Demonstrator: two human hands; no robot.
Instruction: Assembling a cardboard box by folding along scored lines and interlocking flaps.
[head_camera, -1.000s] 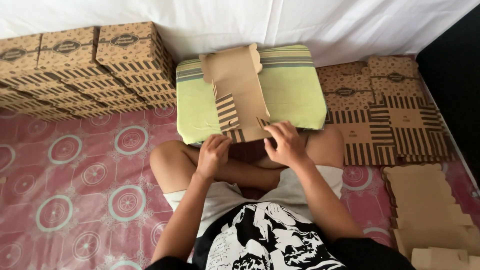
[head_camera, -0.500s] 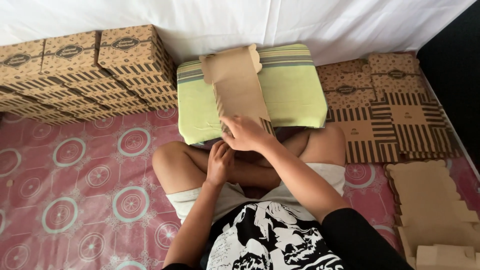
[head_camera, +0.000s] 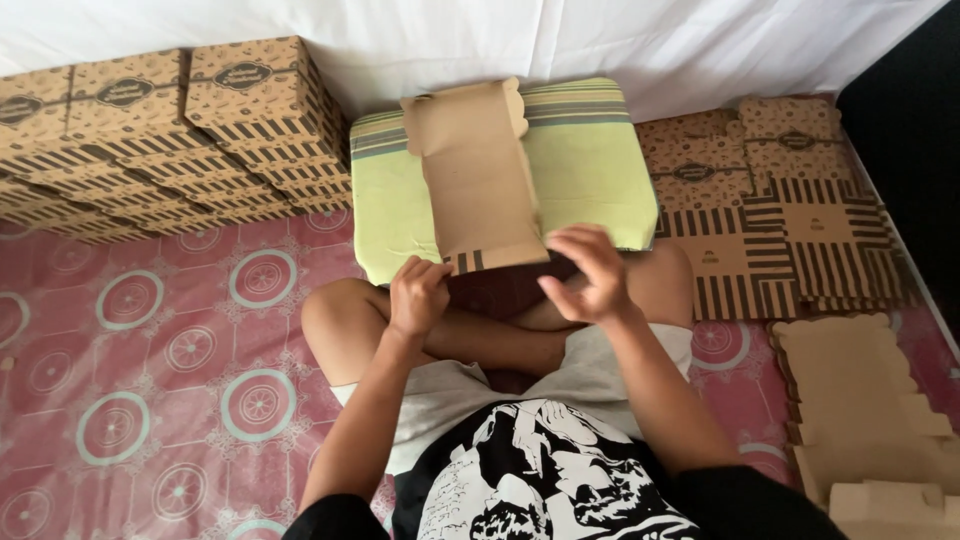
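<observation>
Left hand (head_camera: 418, 296) pinching near edge of cardboard flat (head_camera: 478, 180) on green cushion (head_camera: 590, 170); right hand (head_camera: 588, 272) hovering loose, holding nothing. Risks: one-sided grip skews fold, soft cushion lets crease wander

A cardboard blank (head_camera: 480, 180) lies on a cushion (head_camera: 590, 170) before the crossed legs (head_camera: 400, 330). Stacked boxes (head_camera: 170, 130) stand left of the cushion, flat printed sheets (head_camera: 780, 210) right of it. Plain blanks (head_camera: 860, 420) lie nearer, at right.

Stacked boxes (head_camera: 170, 130) block left, flat cartons (head_camera: 780, 220) right; patterned floor (head_camera: 150, 380) lies open.
</observation>
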